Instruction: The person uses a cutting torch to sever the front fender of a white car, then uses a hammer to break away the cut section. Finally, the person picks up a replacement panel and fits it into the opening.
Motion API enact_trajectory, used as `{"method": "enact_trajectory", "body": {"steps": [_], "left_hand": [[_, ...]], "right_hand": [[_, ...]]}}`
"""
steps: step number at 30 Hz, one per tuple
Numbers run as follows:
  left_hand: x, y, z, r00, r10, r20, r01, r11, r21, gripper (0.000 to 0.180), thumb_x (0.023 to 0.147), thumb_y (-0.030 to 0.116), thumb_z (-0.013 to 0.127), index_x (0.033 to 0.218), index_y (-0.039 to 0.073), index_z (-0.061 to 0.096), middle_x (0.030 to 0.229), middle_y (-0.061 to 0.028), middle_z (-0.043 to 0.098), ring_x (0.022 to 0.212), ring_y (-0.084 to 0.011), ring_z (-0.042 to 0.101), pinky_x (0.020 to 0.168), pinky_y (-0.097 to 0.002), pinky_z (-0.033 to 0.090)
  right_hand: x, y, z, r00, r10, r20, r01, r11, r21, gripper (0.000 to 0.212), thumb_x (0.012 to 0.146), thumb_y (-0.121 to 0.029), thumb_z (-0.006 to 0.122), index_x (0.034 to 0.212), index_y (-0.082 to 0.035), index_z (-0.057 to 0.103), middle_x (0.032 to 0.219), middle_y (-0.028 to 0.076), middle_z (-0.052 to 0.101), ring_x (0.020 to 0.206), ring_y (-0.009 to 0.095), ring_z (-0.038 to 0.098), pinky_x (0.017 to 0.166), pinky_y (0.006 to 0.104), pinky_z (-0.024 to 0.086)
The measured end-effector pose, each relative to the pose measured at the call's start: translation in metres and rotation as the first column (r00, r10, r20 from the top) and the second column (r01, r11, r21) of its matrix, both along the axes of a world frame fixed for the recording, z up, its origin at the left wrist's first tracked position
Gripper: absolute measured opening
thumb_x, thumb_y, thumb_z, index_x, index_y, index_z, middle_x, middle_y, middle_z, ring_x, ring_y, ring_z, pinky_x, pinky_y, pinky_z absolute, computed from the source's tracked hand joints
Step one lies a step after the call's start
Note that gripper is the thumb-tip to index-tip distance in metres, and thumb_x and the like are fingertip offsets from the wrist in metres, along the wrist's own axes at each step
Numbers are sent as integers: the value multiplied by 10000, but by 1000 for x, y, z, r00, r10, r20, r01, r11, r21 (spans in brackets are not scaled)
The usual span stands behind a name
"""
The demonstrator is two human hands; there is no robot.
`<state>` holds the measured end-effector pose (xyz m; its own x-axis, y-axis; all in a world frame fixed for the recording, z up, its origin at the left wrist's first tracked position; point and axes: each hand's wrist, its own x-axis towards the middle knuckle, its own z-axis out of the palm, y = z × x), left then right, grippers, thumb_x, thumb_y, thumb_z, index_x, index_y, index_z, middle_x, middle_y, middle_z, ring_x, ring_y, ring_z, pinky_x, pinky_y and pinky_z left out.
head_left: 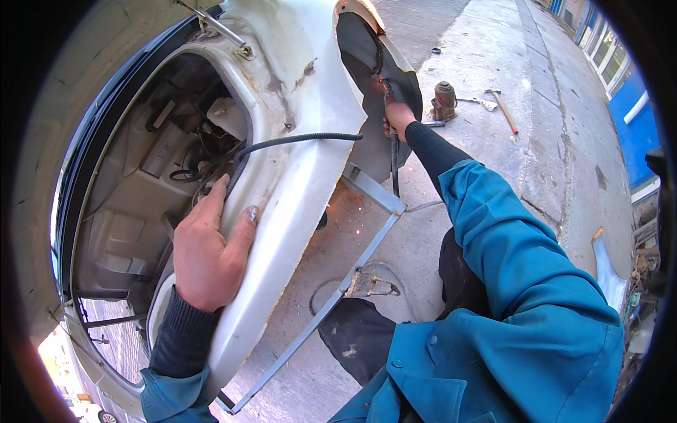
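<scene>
My left hand (211,247) lies spread on the white car body (303,106), its fingertips by the dark rubber seal around the opening. Over at the wheel arch, my right hand (400,118) is wrapped around a black-handled tool (387,88) with a black cable (395,169) hanging below it. Its tip glows orange against the dark arch liner (363,53), and small sparks fly below the panel. The exact kind of tool is hidden by my fingers. A black corrugated hose (303,139) comes out of the opening and crosses the panel.
A grey metal frame (331,299) leans below the car's cut lower edge. On the concrete stand a rusty bottle jack (444,101) and a hammer (503,113). A thin cable (405,289) loops by my knees. A raised lid (39,141) hangs at the left.
</scene>
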<state>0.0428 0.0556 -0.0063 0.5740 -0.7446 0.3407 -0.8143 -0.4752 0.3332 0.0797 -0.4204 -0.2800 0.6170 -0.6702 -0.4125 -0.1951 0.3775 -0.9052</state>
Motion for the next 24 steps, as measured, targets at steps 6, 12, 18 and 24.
{"method": "enact_trajectory", "body": {"steps": [6,12,18,24], "left_hand": [[0,0,0,1000,1,7,-1,1000,4,602,973,237,695,1404,-174,608,1219,-395,711,1116,-493,734,1048,-472,546],[0,0,0,1000,-6,8,6,1000,2,599,975,236,694,1402,-176,608,1219,-395,710,1111,-494,735,1044,-472,548],[0,0,0,1000,-6,15,6,1000,1,587,980,230,696,1396,-176,611,1219,-397,710,1112,-497,733,1039,-471,550],[0,0,-1,1000,3,5,-3,1000,3,589,983,231,697,1400,-175,611,1229,-399,707,1130,-499,729,1053,-473,544]], "right_hand": [[2,3,2,1000,14,7,-14,997,-71,627,1123,-643,422,962,-49,547,753,79,535,576,214,562,513,424,506],[3,6,3,999,20,39,-16,995,-94,652,1130,-644,404,934,-37,538,737,90,529,566,222,570,495,428,505],[0,3,-1,1000,-6,9,7,998,-58,640,1111,-668,433,956,-59,553,779,73,545,590,209,566,537,428,528],[-6,3,-2,1000,-23,2,23,1000,-19,618,1110,-658,429,968,-70,552,782,62,537,604,207,565,551,439,530]]}}
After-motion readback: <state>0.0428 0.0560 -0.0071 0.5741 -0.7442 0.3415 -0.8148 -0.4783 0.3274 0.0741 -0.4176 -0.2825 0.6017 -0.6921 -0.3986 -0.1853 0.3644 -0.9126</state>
